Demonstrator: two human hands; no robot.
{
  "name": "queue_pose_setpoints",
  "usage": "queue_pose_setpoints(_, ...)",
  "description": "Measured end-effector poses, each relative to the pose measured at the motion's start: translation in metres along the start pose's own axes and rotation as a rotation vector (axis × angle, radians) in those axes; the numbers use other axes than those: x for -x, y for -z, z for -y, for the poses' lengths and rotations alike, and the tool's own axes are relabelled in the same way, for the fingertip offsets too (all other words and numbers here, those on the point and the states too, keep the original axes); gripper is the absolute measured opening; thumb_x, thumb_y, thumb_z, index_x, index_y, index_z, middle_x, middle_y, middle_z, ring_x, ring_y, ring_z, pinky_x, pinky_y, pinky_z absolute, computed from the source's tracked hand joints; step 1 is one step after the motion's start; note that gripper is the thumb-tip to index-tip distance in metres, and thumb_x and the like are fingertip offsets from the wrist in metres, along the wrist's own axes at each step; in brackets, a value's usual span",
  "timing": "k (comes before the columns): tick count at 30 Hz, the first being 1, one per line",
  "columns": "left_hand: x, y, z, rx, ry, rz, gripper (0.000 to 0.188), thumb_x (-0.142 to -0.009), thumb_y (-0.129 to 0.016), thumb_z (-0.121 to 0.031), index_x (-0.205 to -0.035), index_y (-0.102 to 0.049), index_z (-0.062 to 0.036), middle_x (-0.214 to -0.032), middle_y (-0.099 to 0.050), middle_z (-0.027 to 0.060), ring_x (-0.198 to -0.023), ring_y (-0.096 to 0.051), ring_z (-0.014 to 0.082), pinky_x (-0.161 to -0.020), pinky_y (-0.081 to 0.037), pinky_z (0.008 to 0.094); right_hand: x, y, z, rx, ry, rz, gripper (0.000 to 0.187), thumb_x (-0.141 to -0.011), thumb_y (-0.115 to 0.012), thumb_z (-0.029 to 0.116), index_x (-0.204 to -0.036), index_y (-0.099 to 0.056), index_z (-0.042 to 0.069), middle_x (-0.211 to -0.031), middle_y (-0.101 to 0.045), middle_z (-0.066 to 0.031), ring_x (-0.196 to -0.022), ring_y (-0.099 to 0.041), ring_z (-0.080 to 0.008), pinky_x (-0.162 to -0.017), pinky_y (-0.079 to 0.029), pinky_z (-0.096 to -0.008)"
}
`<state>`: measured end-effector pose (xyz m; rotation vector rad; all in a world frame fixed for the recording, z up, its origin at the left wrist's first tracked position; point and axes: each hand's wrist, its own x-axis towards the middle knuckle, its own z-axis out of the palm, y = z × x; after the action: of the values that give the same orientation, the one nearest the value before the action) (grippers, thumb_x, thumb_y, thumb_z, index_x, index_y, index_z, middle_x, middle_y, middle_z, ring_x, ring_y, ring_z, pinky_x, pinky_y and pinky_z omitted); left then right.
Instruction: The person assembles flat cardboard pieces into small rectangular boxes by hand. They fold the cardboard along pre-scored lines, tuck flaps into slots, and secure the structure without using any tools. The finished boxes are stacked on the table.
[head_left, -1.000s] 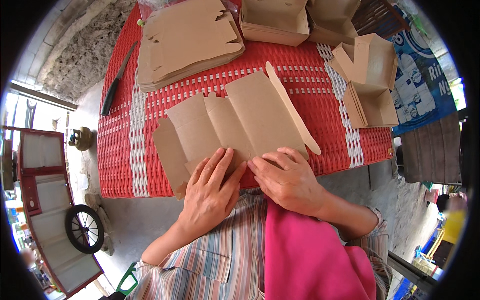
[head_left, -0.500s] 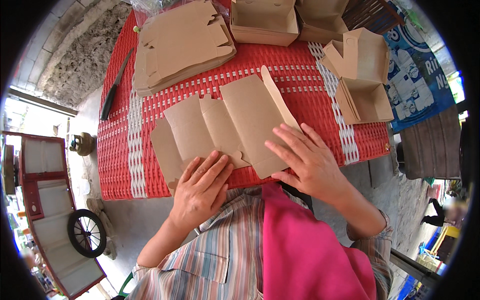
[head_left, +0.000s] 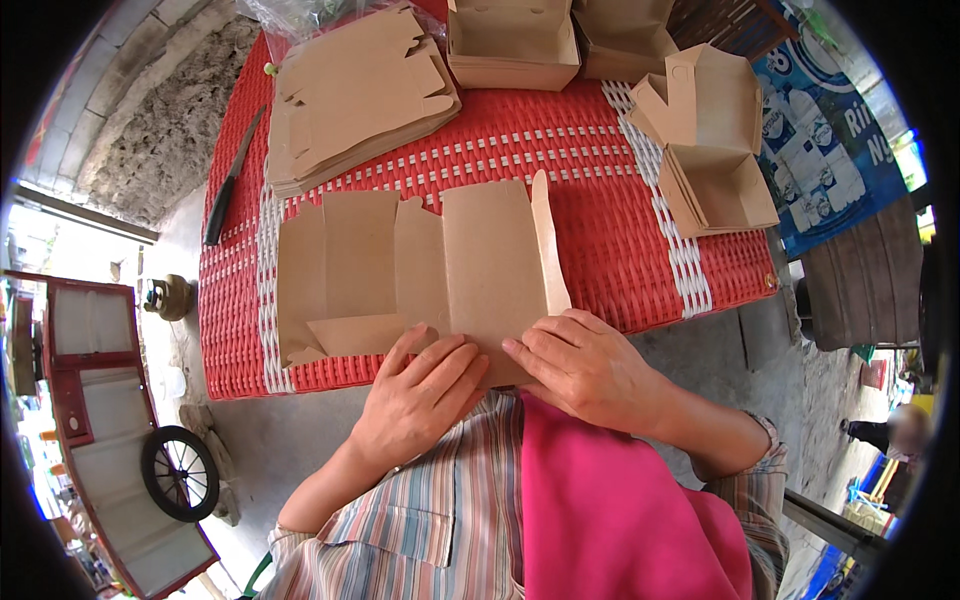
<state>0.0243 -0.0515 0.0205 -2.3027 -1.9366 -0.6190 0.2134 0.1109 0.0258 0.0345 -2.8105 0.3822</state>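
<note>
A brown cardboard box blank (head_left: 490, 245) lies unfolded at the table's near edge, with creased panels and a narrow flap standing up along its right side. Its near left flap is bent upward. My left hand (head_left: 425, 392) grips the near edge by the middle panels, fingers curled over the card. Close beside it, my right hand (head_left: 580, 362) pinches the near right corner of the same blank. Both thumbs are mostly hidden.
A stack of flat box blanks (head_left: 355, 95) lies at the far left, near a black-handled knife (head_left: 222, 205). Folded boxes (head_left: 510, 50) stand at the back. An open-lidded box (head_left: 715, 185) sits at the right on the red woven table (head_left: 620, 270).
The blank has turned to lie straighter and come nearer to me. My hands have moved from lying flat on it to gripping its near edge, and the near left flap has risen.
</note>
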Motion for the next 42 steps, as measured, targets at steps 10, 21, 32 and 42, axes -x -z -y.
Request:
queue_pose_setpoints(10,-0.015,-0.011,0.000,0.292,0.307,-0.125,0.015,-0.075,-0.077,-0.003,-0.088,-0.069,-0.0044,-0.085,-0.063,0.0074,-0.080,-0.060,0.0268,-0.077,-0.048,0.0408,-0.003,-0.004,-0.017,-0.324,-0.218,-0.085,0.011,-0.086,-0.069,0.010,-0.095,-0.066,0.004,-0.088,-0.058,-0.0068,-0.088,-0.059,-0.0256,-0.080,-0.049,-0.0383)
queue_pose_setpoints(21,-0.028,-0.028,-0.001,0.065,0.323,-0.235,0.024,-0.079,-0.073,-0.006,-0.103,-0.069,-0.0066,-0.097,-0.062,0.0044,-0.087,-0.060,0.0225,-0.082,-0.044,0.0372,-0.008,-0.020,-0.021,-0.037,-0.063,-0.315,0.021,-0.078,-0.078,0.007,-0.098,-0.071,0.008,-0.096,-0.062,-0.0014,-0.092,-0.060,-0.0180,-0.080,-0.047,-0.0335)
queue_pose_setpoints(32,0.005,-0.036,-0.001,-0.140,0.085,-0.106,0.038,-0.082,-0.071,-0.020,-0.119,-0.071,-0.0103,-0.125,-0.063,-0.0009,-0.109,-0.062,0.0115,-0.116,-0.025,0.0427,-0.001,-0.022,-0.011,0.061,0.037,-0.140,0.037,-0.082,-0.070,0.014,-0.117,-0.070,0.004,-0.109,-0.060,0.0012,-0.106,-0.056,-0.0122,-0.089,-0.043,-0.0346)
queue_pose_setpoints(42,0.008,-0.034,-0.001,-0.164,0.108,-0.061,0.041,-0.084,-0.070,-0.020,-0.124,-0.069,-0.0108,-0.127,-0.063,-0.0010,-0.111,-0.062,0.0118,-0.119,-0.021,0.0454,0.021,-0.013,-0.016,0.105,-0.003,-0.064,0.042,-0.084,-0.066,0.016,-0.126,-0.066,0.007,-0.126,-0.059,0.0005,-0.116,-0.054,-0.0114,-0.096,-0.041,-0.0369)
